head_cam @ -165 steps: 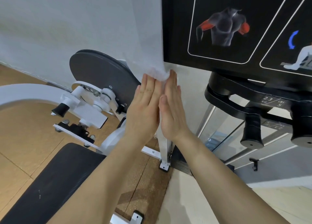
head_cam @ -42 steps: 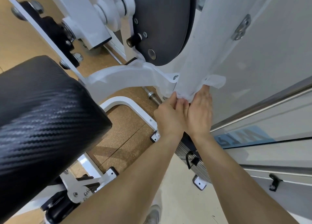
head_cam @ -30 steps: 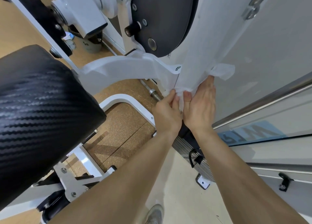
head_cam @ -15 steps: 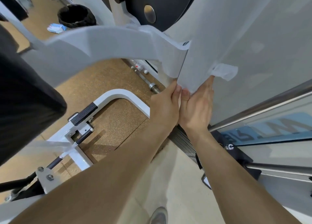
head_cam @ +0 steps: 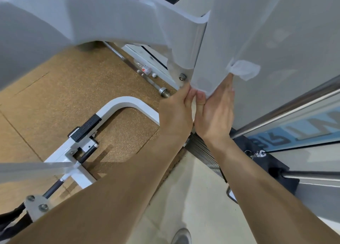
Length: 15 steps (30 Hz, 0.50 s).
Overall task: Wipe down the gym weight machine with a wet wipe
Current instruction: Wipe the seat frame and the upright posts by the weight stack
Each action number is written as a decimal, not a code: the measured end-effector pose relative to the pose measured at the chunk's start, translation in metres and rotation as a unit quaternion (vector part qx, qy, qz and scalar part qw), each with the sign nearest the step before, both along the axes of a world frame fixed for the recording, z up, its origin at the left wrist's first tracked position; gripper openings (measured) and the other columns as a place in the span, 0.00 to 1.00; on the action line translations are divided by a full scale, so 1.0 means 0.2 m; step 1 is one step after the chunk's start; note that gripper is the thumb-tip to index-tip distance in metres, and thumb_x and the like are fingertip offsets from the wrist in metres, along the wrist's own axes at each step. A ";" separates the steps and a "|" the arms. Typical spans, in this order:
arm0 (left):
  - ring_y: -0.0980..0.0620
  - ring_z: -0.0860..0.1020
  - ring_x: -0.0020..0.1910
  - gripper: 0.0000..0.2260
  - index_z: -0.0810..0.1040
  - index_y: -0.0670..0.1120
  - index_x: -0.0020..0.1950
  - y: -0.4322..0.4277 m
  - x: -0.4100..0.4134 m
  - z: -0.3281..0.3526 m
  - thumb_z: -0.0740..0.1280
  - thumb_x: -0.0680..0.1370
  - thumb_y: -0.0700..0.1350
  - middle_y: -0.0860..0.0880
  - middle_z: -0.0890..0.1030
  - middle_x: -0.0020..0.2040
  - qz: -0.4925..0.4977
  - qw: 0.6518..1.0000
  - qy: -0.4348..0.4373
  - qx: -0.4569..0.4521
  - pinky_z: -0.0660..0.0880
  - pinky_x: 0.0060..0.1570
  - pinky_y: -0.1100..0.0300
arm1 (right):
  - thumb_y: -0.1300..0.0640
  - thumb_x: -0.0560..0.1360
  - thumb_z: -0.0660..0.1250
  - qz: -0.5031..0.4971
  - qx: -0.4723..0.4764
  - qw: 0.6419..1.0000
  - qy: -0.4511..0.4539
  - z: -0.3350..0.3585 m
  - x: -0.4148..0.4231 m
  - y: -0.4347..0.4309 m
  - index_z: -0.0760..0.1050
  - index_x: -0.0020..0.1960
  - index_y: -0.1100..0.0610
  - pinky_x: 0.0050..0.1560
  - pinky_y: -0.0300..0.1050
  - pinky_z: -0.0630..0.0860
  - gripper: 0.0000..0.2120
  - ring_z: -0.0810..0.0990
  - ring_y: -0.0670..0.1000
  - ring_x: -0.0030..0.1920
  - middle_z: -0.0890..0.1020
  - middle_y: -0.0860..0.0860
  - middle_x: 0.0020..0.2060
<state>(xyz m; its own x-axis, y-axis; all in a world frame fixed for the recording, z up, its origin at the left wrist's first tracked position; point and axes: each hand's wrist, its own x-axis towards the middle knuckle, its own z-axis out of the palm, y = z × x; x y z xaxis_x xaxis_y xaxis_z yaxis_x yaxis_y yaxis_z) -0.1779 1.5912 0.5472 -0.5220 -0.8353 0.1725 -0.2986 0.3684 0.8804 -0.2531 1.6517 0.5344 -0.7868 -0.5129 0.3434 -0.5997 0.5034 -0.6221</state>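
My right hand [head_cam: 215,113] lies flat with straight fingers and presses the wet wipe [head_cam: 244,70] against the right face of the white upright post [head_cam: 211,50]. A loose flap of the wipe sticks out just past the fingertips. My left hand [head_cam: 176,113] is just beside it, fingers curled at the post's lower left corner; I cannot tell if it pinches the wipe or only the edge. Above the left hand the white curved machine arm [head_cam: 110,22] meets the post, so room there is narrow. Right of the grip runs a steel rail [head_cam: 285,105]. Below and left, the floor frame tube [head_cam: 128,103] lies well apart.
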 end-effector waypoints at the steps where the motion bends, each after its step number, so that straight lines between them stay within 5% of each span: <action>1: 0.62 0.73 0.32 0.09 0.82 0.44 0.50 0.00 0.01 -0.03 0.63 0.84 0.45 0.55 0.78 0.33 -0.003 1.000 -0.003 0.007 0.66 0.34 0.74 | 0.36 0.81 0.50 0.002 0.004 1.000 0.000 -0.03 0.00 0.00 0.51 0.79 0.64 0.75 0.60 0.62 0.38 0.61 0.56 0.75 0.62 0.58 0.77; 5: 0.65 0.74 0.32 0.10 0.81 0.46 0.48 0.00 0.00 -0.16 0.62 0.85 0.46 0.54 0.78 0.34 -0.009 0.998 -0.040 0.051 0.67 0.34 0.72 | 0.38 0.81 0.51 0.000 0.037 0.999 0.013 -0.18 -0.01 0.02 0.55 0.77 0.66 0.71 0.62 0.66 0.37 0.66 0.58 0.71 0.66 0.62 0.73; 10: 0.56 0.72 0.29 0.13 0.77 0.46 0.44 -0.01 0.01 -0.31 0.60 0.85 0.48 0.52 0.76 0.31 -0.030 0.995 -0.092 0.000 0.66 0.32 0.65 | 0.37 0.82 0.48 -0.013 0.080 0.996 0.026 -0.32 0.00 0.02 0.51 0.79 0.70 0.80 0.53 0.48 0.40 0.58 0.60 0.78 0.59 0.65 0.77; 15: 0.60 0.73 0.30 0.12 0.80 0.46 0.46 -0.01 0.00 -0.27 0.62 0.85 0.47 0.55 0.77 0.32 -0.021 0.998 -0.049 0.031 0.67 0.34 0.67 | 0.43 0.84 0.47 -0.023 0.091 0.994 0.063 -0.29 0.03 0.03 0.50 0.79 0.70 0.80 0.53 0.49 0.36 0.57 0.60 0.79 0.58 0.65 0.78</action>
<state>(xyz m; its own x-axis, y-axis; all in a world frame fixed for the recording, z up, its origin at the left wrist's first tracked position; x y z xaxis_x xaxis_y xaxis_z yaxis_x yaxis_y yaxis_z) -0.1771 1.5888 0.4932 -0.5685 -0.8198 0.0681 -0.3696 0.3285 0.8692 -0.2473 1.6573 0.4773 -0.7678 -0.5397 0.3452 -0.6404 0.6302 -0.4390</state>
